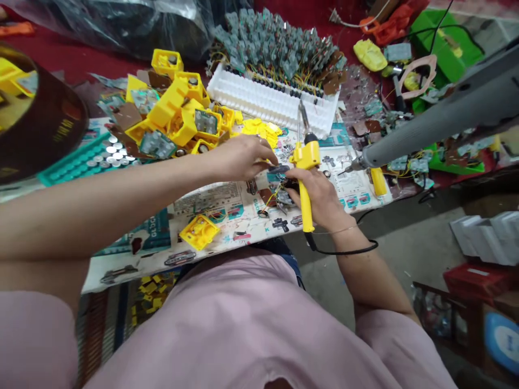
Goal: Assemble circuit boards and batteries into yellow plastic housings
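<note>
My right hand (320, 197) is closed round a yellow soldering iron (305, 162), its metal tip pointing up and away and its black cord looping past my wrist. My left hand (243, 156) reaches across from the left, fingers pinched on a small grey part (278, 169) with thin wires, held right beside my right hand's fingers. Both hands hover over a printed paper sheet (227, 200) covering the work board. A single yellow plastic housing (199, 231) lies on the sheet near its front edge.
A heap of yellow housings with circuit boards (178, 113) lies at the back left. A white tray (271, 100) of wired grey boards stands behind the hands. A teal tray of button cells (87, 159) is at the left. A grey tube (438, 119) slants in from the right.
</note>
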Motion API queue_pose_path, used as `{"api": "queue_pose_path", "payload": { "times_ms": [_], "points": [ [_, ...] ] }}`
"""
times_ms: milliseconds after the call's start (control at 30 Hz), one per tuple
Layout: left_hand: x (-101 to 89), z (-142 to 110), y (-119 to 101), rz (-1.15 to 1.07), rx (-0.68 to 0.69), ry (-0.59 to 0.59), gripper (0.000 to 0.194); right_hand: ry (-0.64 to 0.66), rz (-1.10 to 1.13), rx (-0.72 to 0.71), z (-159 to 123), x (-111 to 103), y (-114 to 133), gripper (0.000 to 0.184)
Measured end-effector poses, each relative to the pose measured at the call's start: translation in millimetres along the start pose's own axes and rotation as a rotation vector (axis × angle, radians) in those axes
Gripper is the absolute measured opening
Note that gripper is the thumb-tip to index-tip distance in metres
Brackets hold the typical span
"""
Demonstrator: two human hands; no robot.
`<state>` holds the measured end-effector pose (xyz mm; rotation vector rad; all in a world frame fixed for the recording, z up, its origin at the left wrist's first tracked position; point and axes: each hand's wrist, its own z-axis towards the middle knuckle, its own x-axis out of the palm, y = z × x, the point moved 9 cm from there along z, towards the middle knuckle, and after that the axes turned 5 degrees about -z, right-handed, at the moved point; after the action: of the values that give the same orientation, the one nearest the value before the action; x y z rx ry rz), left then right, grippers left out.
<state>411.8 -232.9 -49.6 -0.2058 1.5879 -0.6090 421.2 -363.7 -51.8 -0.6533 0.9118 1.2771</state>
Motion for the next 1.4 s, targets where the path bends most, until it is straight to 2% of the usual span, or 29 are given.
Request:
{"api": "queue_pose_path", "payload": {
  "times_ms": [67, 167, 333, 433, 533, 667, 767, 833, 900, 967, 1000, 1133, 1300, 1333, 1400],
  "points": [
    [17.3, 16.2, -0.5, 0.087, 0.085, 0.074, 0.034, -0.073, -0.007, 0.007, -4.6, -2.1, -0.5, 0.031],
    [31.4, 29.9, -11.7, 0.127, 0.189, 0.098, 0.037, -0.188, 0.018, -0.011, -11.2, -7.6, 0.4, 0.036],
    [39.5, 37.5, -26.9, 0.168, 0.209, 0.121, 0.026, -0.292, 0.009, -0.012, -13.0, -16.5, -1.1, 0.044],
    [42.0, 38.1, -23.1, 0.223, 0.173, 0.147, 0.023, -0.322, -0.050, 0.006, -10.7, -19.5, -3.1, 0.044],
    [34.1, 37.7, -10.3, 0.249, 0.108, 0.101, 0.027, -0.342, -0.044, 0.036, -10.5, -19.9, -7.8, 0.046],
    [11.6, 38.1, 10.5, 0.311, -0.055, -0.021, 0.033, -0.319, -0.012, 0.069, -12.0, -16.8, -14.0, 0.047],
    [-0.1, 39.8, 7.1, 0.279, -0.073, -0.071, 0.042, -0.290, -0.029, 0.060, -11.8, -15.4, -14.4, 0.046],
    [0.7, 42.0, -3.0, 0.135, -0.021, -0.038, 0.041, -0.287, -0.055, 0.054, -10.9, -15.8, -13.9, 0.045],
    [9.4, 43.7, -10.3, -0.029, 0.002, 0.062, 0.035, -0.274, -0.081, 0.061, -9.2, -15.0, -13.9, 0.044],
    [18.4, 44.5, -11.7, -0.131, -0.016, 0.139, 0.031, -0.260, -0.087, 0.084, -7.4, -13.8, -15.0, 0.044],
    [20.3, 45.0, -9.6, -0.158, -0.038, 0.141, 0.029, -0.260, -0.080, 0.099, -6.9, -13.6, -15.9, 0.046],
    [13.7, 46.6, 4.0, -0.191, -0.105, 0.021, 0.023, -0.286, -0.021, 0.146, -8.1, -13.6, -19.3, 0.048],
    [-9.8, 43.1, 18.7, 0.033, -0.212, -0.132, 0.028, -0.318, 0.095, 0.199, -15.6, -11.1, -28.5, 0.045],
    [-12.0, 43.3, 17.0, 0.060, -0.203, -0.137, 0.031, -0.325, 0.122, 0.204, -16.7, -10.5, -30.2, 0.046],
    [-7.0, 46.3, 5.3, 0.026, -0.101, -0.074, 0.035, -0.342, 0.171, 0.200, -17.4, -9.8, -32.0, 0.048]
  ]
}}
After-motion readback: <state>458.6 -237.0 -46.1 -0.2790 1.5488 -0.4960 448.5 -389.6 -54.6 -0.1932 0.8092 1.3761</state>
